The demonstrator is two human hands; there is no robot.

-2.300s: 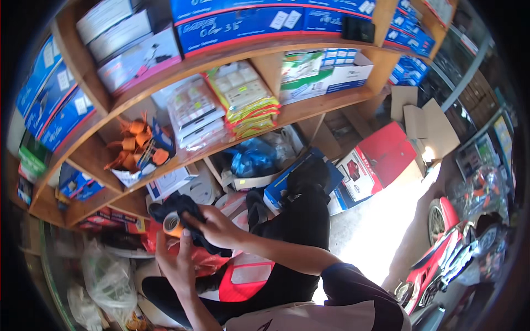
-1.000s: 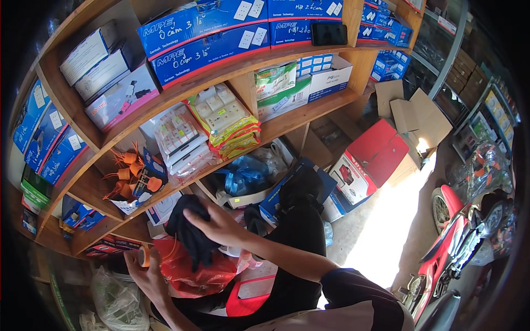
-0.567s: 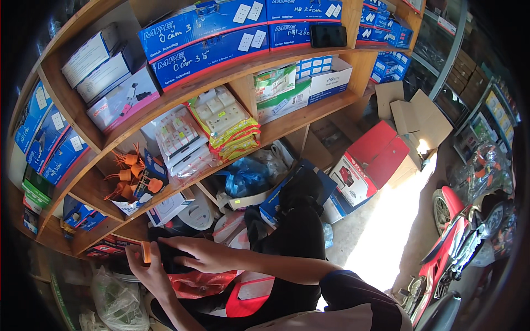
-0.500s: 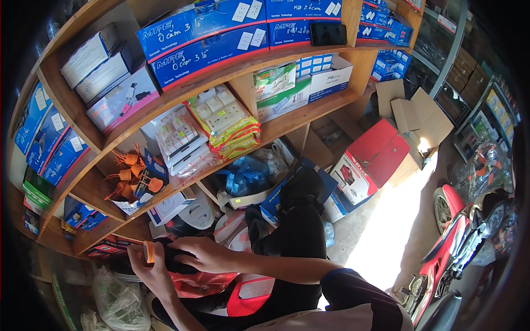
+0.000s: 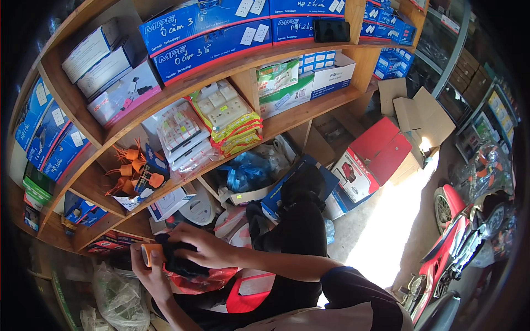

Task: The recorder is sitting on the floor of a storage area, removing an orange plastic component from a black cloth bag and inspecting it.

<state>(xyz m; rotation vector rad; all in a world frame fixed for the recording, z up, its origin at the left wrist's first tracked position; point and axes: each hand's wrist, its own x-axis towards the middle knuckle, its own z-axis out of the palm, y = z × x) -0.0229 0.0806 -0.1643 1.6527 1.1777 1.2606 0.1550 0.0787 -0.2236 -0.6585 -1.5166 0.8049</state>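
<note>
My left hand (image 5: 149, 276) grips a small orange roll (image 5: 152, 255), perhaps tape, at the lower left. Just right of it, my right hand (image 5: 207, 248) has its fingers curled over a bundle of black cloth (image 5: 182, 262), which looks like gloves; its fingertips are partly hidden in the cloth. Beneath both hands lies a crumpled red plastic bag (image 5: 204, 281), with a red and grey flat object (image 5: 245, 289) beside my dark-trousered leg.
Wooden shelves (image 5: 309, 124) ahead hold blue boxes (image 5: 212, 49), packaged power strips (image 5: 221, 110) and orange items (image 5: 132, 165). An open red-and-white box (image 5: 356, 176) and cardboard carton (image 5: 419, 121) sit at right, near a red motorbike (image 5: 447, 248). A clear plastic bag (image 5: 118, 300) lies lower left.
Earlier my right hand held the black cloth higher; it has since lowered it beside the orange roll. Most recently both hands have shifted slightly upward and rightward, with the cloth showing more.
</note>
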